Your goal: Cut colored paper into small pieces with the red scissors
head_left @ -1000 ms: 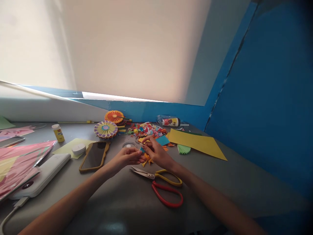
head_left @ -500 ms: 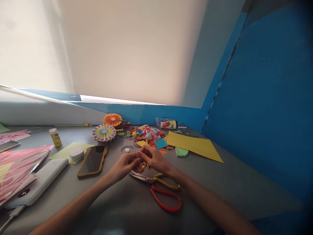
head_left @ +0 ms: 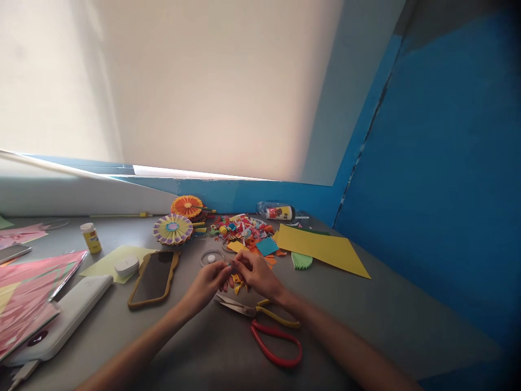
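My left hand and my right hand meet fingertip to fingertip just above the grey table. Both pinch one tiny piece between them; it is too small to name. Small yellow and orange folded paper bits lie right under the fingers. Scissors with one yellow and one red handle rest on the table just in front of my hands.
A phone in a brown case, a white power bank, a clear round lid, a glue bottle, two paper rosettes, a scrap pile, yellow paper sheet, pink sheets. Blue wall at right.
Both hands dropped lower and nearer to me, toward the scissors. The blue scrap seen between the fingers a second ago no longer shows. The view tilted slightly.
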Demonstrator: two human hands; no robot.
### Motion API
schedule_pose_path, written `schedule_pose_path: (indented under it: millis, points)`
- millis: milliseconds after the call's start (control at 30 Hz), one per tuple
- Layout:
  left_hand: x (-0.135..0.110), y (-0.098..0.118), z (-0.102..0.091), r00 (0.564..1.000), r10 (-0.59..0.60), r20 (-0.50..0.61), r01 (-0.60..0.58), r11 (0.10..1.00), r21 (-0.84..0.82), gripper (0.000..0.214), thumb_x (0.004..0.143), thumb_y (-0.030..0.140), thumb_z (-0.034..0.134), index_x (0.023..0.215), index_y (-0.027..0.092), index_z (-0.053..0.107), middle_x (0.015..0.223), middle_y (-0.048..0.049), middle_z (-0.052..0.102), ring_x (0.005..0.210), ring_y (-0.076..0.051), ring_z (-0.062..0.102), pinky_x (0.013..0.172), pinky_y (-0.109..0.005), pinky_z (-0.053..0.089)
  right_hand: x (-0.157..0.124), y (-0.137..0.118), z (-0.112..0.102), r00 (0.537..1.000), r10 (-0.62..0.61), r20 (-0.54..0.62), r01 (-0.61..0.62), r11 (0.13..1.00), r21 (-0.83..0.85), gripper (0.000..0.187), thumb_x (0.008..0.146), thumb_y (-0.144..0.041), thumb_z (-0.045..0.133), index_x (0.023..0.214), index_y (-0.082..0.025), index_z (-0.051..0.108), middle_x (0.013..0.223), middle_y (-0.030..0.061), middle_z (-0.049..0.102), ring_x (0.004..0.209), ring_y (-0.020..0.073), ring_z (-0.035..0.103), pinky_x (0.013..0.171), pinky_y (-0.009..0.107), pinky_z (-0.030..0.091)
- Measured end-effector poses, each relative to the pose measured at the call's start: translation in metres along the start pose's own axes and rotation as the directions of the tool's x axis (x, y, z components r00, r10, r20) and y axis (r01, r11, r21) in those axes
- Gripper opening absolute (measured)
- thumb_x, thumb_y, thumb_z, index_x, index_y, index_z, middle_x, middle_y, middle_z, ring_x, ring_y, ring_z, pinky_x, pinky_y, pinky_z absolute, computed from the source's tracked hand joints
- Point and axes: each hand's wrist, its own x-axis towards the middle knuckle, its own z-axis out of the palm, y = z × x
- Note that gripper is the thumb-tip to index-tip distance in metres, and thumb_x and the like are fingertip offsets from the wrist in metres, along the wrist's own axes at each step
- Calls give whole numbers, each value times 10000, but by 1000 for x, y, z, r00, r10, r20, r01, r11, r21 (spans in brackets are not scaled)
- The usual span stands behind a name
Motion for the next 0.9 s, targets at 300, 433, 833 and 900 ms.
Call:
schedule_pose_path:
  millis: [300,433,833,900]
  points:
    - [-9,11,-3,879,-306,365,474,631,-614,177,775,244,699,874,98,696,787,-43,641,629,-28,562,608,-101,438,1,-7,-12,993,-38,109,15,978,208,314,870,-473,525,839,-161,542,673,-9,530,583,105,498,551,224,387]
    - [-7,9,-5,902,-327,282,431,650,-626,164,778,238,698,899,127,695,775,-23,645,639,-21,586,600,-84,446,-1,-22,-37,986,13,168,-4,999,-53,327,900,-482,461,999,-179,533,795,17,561,719,140,539,619,242,407]
    - [-1,7,-5,968,-237,-84,168,859,-483,291,672,305,777,865,121,660,925,-83,714,957,-190,654,951,-289,465,-69,-41,-49,783,431,448,-62,771,-633,299,644,-225,623,901,-177,478,907,28,500,787,174,501,584,236,361]
    - [0,6,-9,958,-242,-151,151,879,-451,354,652,318,788,922,130,656,927,-86,723,946,-207,663,935,-312,478,-68,-40,-50,765,438,471,-69,784,-617,363,631,-261,648,939,-180,474,919,27,499,804,182,501,604,244,375]
